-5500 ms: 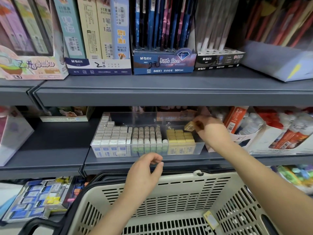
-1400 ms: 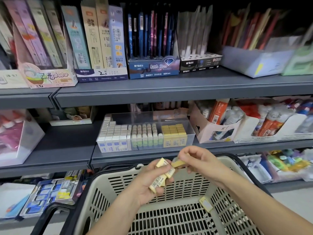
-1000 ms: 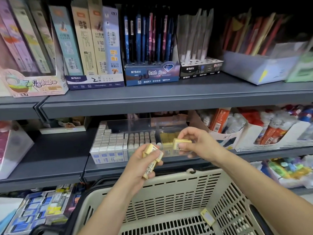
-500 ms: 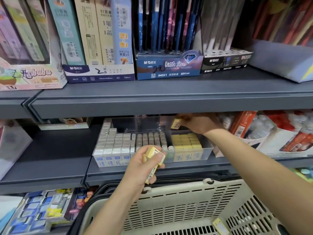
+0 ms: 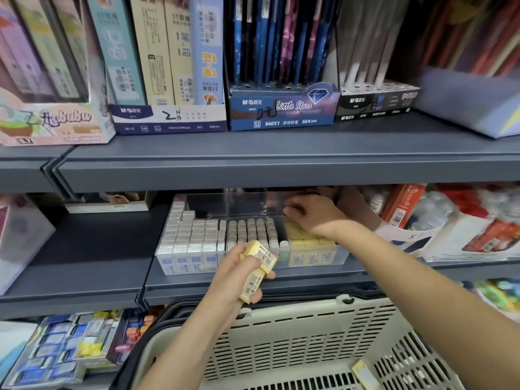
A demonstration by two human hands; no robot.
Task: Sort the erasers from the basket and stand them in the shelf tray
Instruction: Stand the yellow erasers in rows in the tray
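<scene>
The left hand (image 5: 236, 280) hangs just above the far rim of the basket (image 5: 281, 315), fingers and thumb curled round two yellow erasers (image 5: 257, 264). The right hand (image 5: 315, 218) reaches deep into the shelf tray (image 5: 233, 204).

Nearest of all, one more loose eraser (image 5: 365, 372) lies flat on the basket floor by its right wall, with its long axis slanting toward the near right corner.

Of the left hand's pair, the upper one lies barcode face up with its long axis aimed at the tray's front edge. The lower one hangs steeply, one end down toward the basket.

In the tray the white erasers (image 5: 191, 235) fill the left compartment and the yellow block (image 5: 306, 243) fills the right, with a rounded pale set between. All stand on end, long axes upright and small top faces showing.

Half a second ago the right hand carried a yellow eraser in plain sight over the tray's rear edge. Now it has dropped, knuckles up, onto the back of the yellow block and the eraser no longer shows. The fingers curl downward out of sight, so whether they pinch it or have let go cannot be told. Most likely it is being seated upright in the rear row, leaving three to place.
</scene>
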